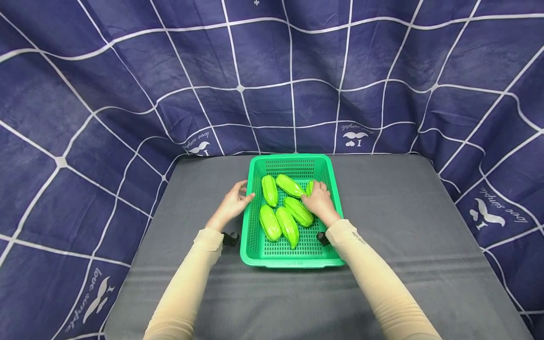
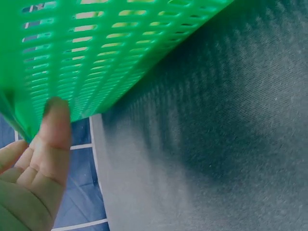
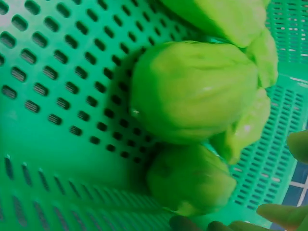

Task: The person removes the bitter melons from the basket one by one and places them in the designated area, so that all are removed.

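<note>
Several bright green, lengthwise-ridged gourds (image 1: 299, 211) lie in a green perforated plastic basket (image 1: 293, 263). My right hand (image 1: 320, 202) is inside the basket at its right side, over a gourd (image 1: 310, 187) that it partly covers. In the right wrist view, spread fingers (image 3: 284, 215) show at the lower right, beside the lower gourd (image 3: 190, 180), with the thumb standing apart from it. At the basket's left rim is my left hand (image 1: 234, 200), its thumb side over the edge. The left wrist view shows a fairly straight finger (image 2: 57, 122) against the outer perforated wall.
The basket stands on a grey cloth-covered table (image 1: 391, 203). Dark blue curtains (image 1: 263, 56) with white grid lines surround the back and sides. A small black device (image 1: 231, 239) sits at the left wrist, another (image 1: 323, 238) at the right.
</note>
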Motion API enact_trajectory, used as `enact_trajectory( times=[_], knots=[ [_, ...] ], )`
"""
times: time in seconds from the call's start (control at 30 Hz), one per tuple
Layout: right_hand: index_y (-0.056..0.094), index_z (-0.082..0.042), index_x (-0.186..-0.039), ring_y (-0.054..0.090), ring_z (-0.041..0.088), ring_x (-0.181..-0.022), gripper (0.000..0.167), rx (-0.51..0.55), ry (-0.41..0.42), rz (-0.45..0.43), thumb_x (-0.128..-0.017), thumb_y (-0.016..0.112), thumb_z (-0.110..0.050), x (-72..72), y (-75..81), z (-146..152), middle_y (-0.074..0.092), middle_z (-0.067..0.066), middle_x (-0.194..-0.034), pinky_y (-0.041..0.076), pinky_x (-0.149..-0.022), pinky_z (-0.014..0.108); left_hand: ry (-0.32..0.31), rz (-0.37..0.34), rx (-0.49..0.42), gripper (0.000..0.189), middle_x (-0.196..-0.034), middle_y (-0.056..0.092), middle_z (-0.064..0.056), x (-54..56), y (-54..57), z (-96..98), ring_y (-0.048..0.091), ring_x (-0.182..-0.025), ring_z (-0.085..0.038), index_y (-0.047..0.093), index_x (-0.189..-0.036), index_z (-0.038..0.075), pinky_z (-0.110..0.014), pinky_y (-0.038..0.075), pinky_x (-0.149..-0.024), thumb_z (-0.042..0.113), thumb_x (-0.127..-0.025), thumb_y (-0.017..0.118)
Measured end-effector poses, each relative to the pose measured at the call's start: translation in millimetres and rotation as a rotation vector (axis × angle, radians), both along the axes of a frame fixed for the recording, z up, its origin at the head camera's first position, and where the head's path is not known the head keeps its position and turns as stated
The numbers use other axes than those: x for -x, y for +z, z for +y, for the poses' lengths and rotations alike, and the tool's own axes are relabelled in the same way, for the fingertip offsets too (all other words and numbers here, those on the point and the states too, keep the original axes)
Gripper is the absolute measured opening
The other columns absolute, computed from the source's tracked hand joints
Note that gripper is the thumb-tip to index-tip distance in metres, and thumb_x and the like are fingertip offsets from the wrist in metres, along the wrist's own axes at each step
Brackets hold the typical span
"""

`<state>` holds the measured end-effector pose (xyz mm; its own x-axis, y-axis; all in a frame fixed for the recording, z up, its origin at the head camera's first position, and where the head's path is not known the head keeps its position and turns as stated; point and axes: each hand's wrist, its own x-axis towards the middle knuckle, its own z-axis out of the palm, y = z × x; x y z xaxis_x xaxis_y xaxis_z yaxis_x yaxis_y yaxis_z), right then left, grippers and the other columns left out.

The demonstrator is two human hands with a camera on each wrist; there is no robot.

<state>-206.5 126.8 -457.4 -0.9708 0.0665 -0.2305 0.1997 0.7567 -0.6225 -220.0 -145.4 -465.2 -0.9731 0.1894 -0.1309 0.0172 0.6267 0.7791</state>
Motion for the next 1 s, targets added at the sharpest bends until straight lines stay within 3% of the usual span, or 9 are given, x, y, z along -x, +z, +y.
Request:
enact_trajectory(
  times=[0.3, 0.6, 0.8, 1.0],
  knots=[
    [0.026, 0.008, -0.150, 0.030, 0.049, -0.138, 0.066, -0.056, -0.044, 0.004, -0.097, 0.056, -0.019, -2.1, -13.2, -5, 0.027, 0.034, -0.151, 0.039, -0.107, 0.057, 0.011, 0.029, -0.038, 0.062, -0.122, 0.057, -0.025, -1.7, -6.5, 0.7, 0.064, -0.101, -0.036, 0.032, -0.152, 0.004, -0.048, 0.051, -0.086, 0.023, -0.100, 0.059],
    [0.037, 0.009, -0.144, 0.038, 0.043, -0.129, 0.056, -0.187, -0.072, 0.050, -0.092, 0.056, -0.001, 0.8, -22.1, -15, 0.037, 0.029, -0.142, 0.054, -0.086, 0.052, 0.025, 0.007, -0.151, 0.062, -0.109, 0.056, -0.021, -1.9, -13.0, -0.7, 0.060, -0.085, -0.023, 0.030, -0.153, 0.001, -0.031, 0.047, -0.073, 0.014, -0.099, 0.059],
    [0.044, 0.008, -0.138, 0.045, 0.042, -0.124, 0.048, -0.222, -0.088, 0.097, -0.091, 0.055, 0.003, 2.1, -27.6, -16, 0.041, 0.026, -0.137, 0.055, -0.083, 0.053, 0.025, -0.006, -0.189, 0.062, -0.103, 0.057, -0.017, -3.3, -15.7, -1.0, 0.057, -0.082, -0.017, 0.029, -0.153, 0.002, -0.028, 0.046, -0.074, 0.012, -0.099, 0.059],
    [0.047, 0.007, -0.133, 0.052, 0.046, -0.119, 0.046, -0.224, -0.090, 0.125, -0.091, 0.063, -0.004, 3.4, -29.6, -14, 0.044, 0.027, -0.135, 0.055, -0.083, 0.054, 0.023, -0.029, -0.240, 0.064, -0.099, 0.059, -0.013, -3.9, -17.2, -0.7, 0.058, -0.084, -0.014, 0.027, -0.154, 0.003, -0.027, 0.048, -0.077, 0.014, -0.100, 0.059]
  ],
)
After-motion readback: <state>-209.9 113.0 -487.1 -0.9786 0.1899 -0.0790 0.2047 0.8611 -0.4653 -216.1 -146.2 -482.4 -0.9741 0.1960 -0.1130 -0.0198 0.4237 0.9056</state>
